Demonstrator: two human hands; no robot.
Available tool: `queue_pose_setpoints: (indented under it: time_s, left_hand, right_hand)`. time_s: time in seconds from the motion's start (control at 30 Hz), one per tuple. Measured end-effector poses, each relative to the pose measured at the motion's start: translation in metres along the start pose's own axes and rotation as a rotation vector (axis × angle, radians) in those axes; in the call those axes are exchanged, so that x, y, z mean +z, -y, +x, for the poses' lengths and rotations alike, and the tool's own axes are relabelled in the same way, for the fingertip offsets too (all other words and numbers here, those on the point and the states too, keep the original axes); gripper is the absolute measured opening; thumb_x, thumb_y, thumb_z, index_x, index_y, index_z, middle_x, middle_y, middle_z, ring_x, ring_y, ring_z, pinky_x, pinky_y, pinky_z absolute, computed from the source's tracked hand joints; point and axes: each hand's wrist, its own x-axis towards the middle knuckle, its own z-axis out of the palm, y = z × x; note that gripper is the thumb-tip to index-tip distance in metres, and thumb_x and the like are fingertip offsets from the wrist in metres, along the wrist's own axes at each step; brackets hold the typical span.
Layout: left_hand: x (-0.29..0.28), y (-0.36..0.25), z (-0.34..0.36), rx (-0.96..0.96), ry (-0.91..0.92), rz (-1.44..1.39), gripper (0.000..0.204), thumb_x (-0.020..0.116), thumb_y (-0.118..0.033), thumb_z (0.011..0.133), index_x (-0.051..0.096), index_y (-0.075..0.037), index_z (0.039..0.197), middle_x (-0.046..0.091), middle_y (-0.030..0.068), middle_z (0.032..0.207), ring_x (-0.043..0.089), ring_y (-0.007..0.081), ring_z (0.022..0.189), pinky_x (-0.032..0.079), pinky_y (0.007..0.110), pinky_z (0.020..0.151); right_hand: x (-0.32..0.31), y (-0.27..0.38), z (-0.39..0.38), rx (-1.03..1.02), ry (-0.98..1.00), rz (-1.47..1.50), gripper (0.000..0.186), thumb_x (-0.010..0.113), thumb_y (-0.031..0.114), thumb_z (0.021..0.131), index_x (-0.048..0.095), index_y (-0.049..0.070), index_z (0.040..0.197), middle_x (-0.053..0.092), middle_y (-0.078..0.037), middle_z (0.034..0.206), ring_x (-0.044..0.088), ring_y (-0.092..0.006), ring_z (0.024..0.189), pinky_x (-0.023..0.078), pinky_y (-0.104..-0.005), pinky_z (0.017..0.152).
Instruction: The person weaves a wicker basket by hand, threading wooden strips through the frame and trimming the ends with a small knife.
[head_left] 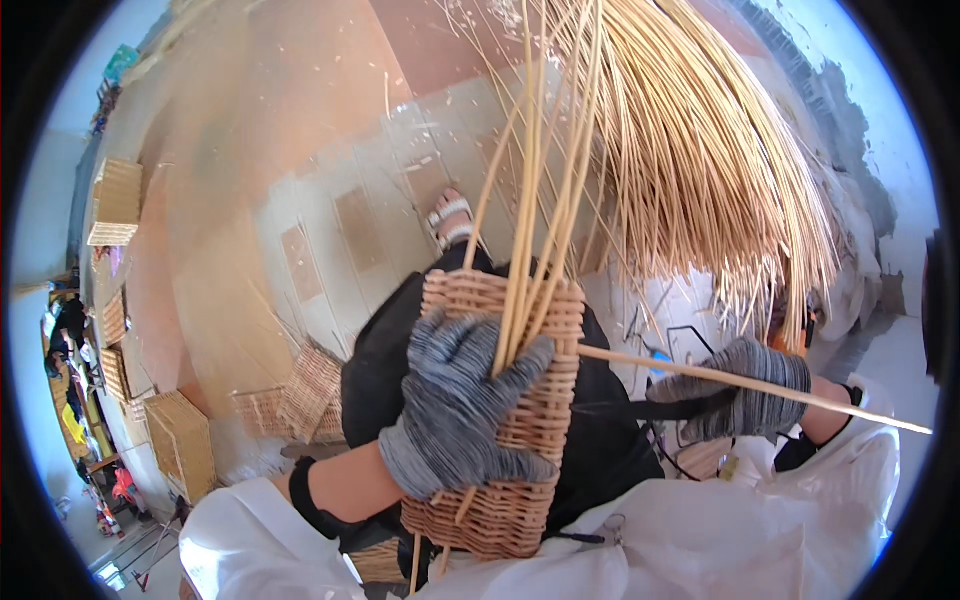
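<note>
A woven wicker basket with flat sides lies over my lap. My left hand, in a grey knitted glove, is closed over it, fingers bent around the base of several long pale willow rods that rise from the weave. Off the basket's right side one single rod sticks out and crosses over my right hand. That hand, gloved alike, is closed on a dark, narrow tool pointing at the basket; its exact kind is unclear. Thin rod ends show below the basket.
A large bundle of loose rods stands at the far right. Wicker pieces lie on the floor at the left, near a tan box. Cardboard sheets and scattered scraps cover the floor ahead; my sandalled foot rests there.
</note>
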Motion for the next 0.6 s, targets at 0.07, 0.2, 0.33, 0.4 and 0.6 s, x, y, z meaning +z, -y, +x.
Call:
queue_pose_setpoints:
  time_s: [0.07,0.2,0.33,0.4,0.6]
  left_hand:
    - [0.003,0.003,-0.002,-0.029,-0.013,-0.036,0.099,0.060,-0.080,0.055,0.055,-0.015,0.128,0.051,0.0165,0.120,0.046,0.0363,0.113,0.022,0.059,0.104]
    - [0.005,0.003,-0.005,-0.025,-0.068,-0.064,0.099,0.059,-0.081,0.055,0.055,-0.016,0.129,0.050,0.0163,0.121,0.045,0.0363,0.113,0.021,0.060,0.105]
    - [0.005,0.005,-0.005,-0.044,-0.043,-0.045,0.097,0.057,-0.081,0.058,0.055,-0.015,0.128,0.050,0.0170,0.117,0.046,0.0360,0.111,0.020,0.061,0.105]
    - [0.004,0.004,-0.005,-0.069,-0.011,-0.054,0.097,0.055,-0.081,0.059,0.055,-0.014,0.128,0.049,0.0173,0.115,0.046,0.0358,0.110,0.020,0.061,0.104]
    - [0.000,0.003,-0.004,-0.051,0.004,0.000,0.096,0.054,-0.081,0.060,0.054,-0.014,0.129,0.049,0.0184,0.115,0.046,0.0358,0.110,0.020,0.061,0.105]
  right_hand:
    - [-0.002,0.001,0.000,0.008,0.013,-0.029,0.046,0.071,0.016,0.079,0.060,0.011,0.123,0.069,-0.013,0.094,0.067,-0.0182,0.074,0.052,-0.0287,0.068]
    - [-0.006,0.003,0.001,0.012,0.034,-0.066,0.046,0.072,0.014,0.078,0.061,0.009,0.122,0.069,-0.013,0.093,0.067,-0.0177,0.073,0.052,-0.0287,0.067]
    - [-0.011,0.009,0.001,0.002,0.025,-0.066,0.046,0.072,0.011,0.078,0.061,0.008,0.122,0.069,-0.013,0.091,0.067,-0.0172,0.071,0.052,-0.0287,0.065]
    - [-0.013,0.012,0.001,0.018,0.029,-0.132,0.046,0.072,0.010,0.077,0.062,0.007,0.121,0.069,-0.013,0.090,0.067,-0.0169,0.071,0.052,-0.0287,0.065]
    - [0.010,-0.008,0.003,0.068,-0.073,0.541,0.037,0.070,0.012,0.082,0.063,0.007,0.118,0.069,-0.009,0.079,0.064,-0.0159,0.061,0.053,-0.0281,0.057]
